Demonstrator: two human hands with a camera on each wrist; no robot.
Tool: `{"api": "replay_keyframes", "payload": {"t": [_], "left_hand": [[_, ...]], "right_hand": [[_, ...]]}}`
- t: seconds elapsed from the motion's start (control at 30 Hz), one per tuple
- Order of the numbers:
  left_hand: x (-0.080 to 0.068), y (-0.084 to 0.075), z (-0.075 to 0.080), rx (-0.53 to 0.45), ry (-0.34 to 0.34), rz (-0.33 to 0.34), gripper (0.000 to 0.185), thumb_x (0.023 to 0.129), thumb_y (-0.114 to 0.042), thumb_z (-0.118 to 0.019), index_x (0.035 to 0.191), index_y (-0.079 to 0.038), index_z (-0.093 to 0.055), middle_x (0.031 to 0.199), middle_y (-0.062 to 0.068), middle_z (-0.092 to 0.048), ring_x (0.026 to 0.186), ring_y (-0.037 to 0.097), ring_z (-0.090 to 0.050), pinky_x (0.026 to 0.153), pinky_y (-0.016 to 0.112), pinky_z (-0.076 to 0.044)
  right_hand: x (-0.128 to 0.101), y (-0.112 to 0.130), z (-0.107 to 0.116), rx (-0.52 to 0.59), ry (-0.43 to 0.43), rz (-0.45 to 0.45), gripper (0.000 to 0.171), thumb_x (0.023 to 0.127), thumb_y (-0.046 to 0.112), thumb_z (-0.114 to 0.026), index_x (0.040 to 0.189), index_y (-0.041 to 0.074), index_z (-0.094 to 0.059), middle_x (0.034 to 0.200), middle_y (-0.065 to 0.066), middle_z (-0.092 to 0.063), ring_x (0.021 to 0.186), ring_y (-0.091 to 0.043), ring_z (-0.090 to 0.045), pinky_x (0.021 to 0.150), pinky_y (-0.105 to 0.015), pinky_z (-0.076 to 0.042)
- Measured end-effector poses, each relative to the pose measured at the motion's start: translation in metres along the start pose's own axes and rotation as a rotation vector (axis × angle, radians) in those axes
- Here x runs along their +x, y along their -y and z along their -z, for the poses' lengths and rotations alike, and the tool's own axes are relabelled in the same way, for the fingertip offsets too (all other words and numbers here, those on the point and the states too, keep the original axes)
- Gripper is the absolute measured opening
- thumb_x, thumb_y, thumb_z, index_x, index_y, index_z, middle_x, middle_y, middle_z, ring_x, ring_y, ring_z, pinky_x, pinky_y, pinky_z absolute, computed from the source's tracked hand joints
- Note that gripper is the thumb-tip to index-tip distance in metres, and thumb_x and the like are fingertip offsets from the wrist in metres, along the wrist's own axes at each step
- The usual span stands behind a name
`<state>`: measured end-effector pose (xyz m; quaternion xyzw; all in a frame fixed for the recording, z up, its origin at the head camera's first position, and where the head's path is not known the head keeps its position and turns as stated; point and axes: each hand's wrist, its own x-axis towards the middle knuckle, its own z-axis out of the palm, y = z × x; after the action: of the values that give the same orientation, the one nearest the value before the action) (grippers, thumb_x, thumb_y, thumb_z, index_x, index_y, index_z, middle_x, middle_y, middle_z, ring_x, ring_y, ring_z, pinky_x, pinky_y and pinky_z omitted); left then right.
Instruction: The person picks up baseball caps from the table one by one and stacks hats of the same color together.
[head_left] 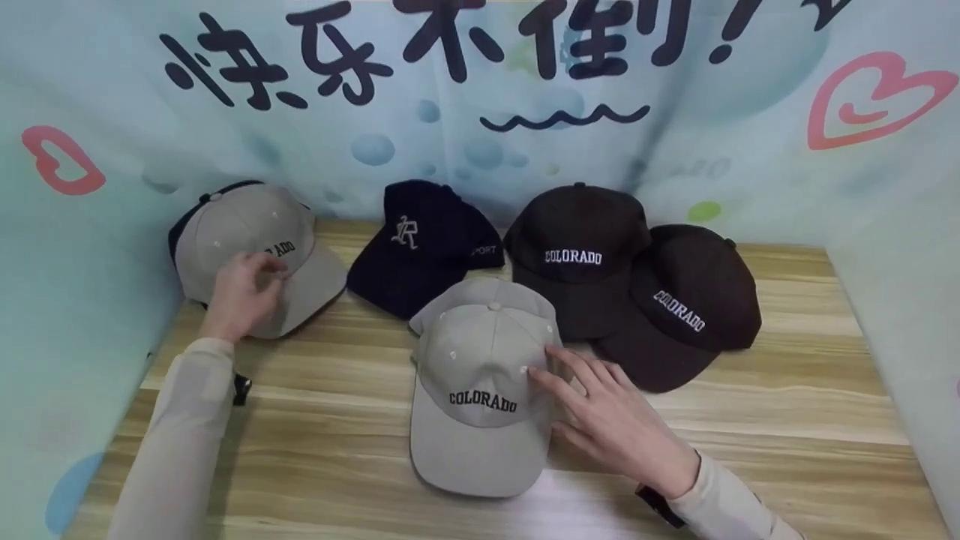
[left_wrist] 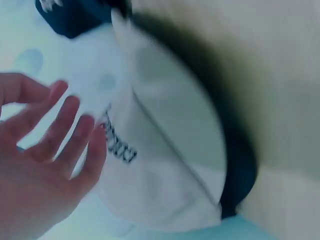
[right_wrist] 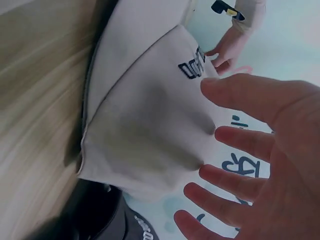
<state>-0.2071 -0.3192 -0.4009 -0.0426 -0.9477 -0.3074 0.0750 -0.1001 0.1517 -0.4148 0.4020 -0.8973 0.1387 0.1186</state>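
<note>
A light grey baseball cap (head_left: pixel 480 450) lettered COLORADO sits at the front middle, another pale cap peeking out behind it. My right hand (head_left: pixel 626 420) is at its right side, fingers extended; in the right wrist view the fingertips (right_wrist: pixel 227 134) meet or nearly meet the crown. At the left, a second grey COLORADO cap (head_left: pixel 240 217) lies over a dark cap (left_wrist: pixel 242 170). My left hand (head_left: pixel 244 296) is over its front, hiding part of the lettering, with loosely bent fingers. In the left wrist view that hand holds nothing; whether it touches the cap I cannot tell.
Behind stand a navy cap (head_left: pixel 416 255) with an R emblem and two dark COLORADO caps (head_left: pixel 577 225), the right one (head_left: pixel 697 300) overlapping its neighbour. The wood-grain table (head_left: pixel 810 420) is bordered by printed cloth (head_left: pixel 465 135) at the back and sides.
</note>
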Motion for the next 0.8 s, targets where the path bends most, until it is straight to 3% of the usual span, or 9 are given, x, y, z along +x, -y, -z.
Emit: {"api": "replay_keyframes", "payload": {"t": [0.23,0.37,0.53,0.67,0.8], "left_hand": [[0.035,0.014,0.018,0.151,-0.097,0.156,0.024,0.092,-0.008,-0.051,0.111,0.006,-0.047,0.121,0.035,-0.036,0.123,0.053,-0.021,0.098,0.072,-0.002],[0.049,0.020,0.023,0.210,-0.119,0.193,0.044,0.093,-0.017,-0.051,0.127,0.007,-0.038,0.128,0.038,-0.036,0.127,0.055,-0.022,0.100,0.070,0.012],[0.055,0.021,0.025,0.273,-0.117,0.243,0.077,0.094,-0.037,-0.051,0.147,0.009,-0.018,0.140,0.039,-0.031,0.127,0.056,-0.025,0.100,0.070,0.008],[0.056,0.020,0.026,0.331,-0.097,0.256,0.079,0.094,-0.042,-0.054,0.145,0.010,-0.025,0.136,0.041,-0.033,0.124,0.058,-0.024,0.098,0.073,0.004],[0.056,0.022,0.028,0.302,-0.096,0.272,0.071,0.092,-0.042,-0.058,0.139,0.007,-0.035,0.128,0.043,-0.027,0.122,0.058,-0.020,0.094,0.075,0.004]], "right_hand": [[-0.004,-0.005,0.001,0.024,-0.013,-0.029,0.065,0.078,0.029,-0.077,0.137,0.016,-0.052,0.142,-0.014,-0.044,0.126,-0.031,-0.044,0.092,-0.051,-0.041],[-0.004,-0.007,0.002,0.026,-0.022,-0.028,0.064,0.079,0.032,-0.076,0.136,0.016,-0.053,0.141,-0.014,-0.045,0.125,-0.030,-0.045,0.091,-0.051,-0.042],[-0.005,-0.008,0.002,0.016,-0.029,-0.024,0.063,0.079,0.030,-0.076,0.136,0.015,-0.053,0.139,-0.015,-0.045,0.125,-0.029,-0.045,0.090,-0.050,-0.042],[-0.006,-0.008,0.001,0.025,-0.024,-0.026,0.064,0.080,0.031,-0.076,0.137,0.015,-0.052,0.139,-0.015,-0.045,0.126,-0.030,-0.044,0.090,-0.051,-0.042],[-0.006,-0.010,-0.001,0.043,-0.024,-0.032,0.065,0.080,0.031,-0.076,0.138,0.015,-0.051,0.140,-0.016,-0.045,0.127,-0.031,-0.044,0.091,-0.051,-0.042]]}}
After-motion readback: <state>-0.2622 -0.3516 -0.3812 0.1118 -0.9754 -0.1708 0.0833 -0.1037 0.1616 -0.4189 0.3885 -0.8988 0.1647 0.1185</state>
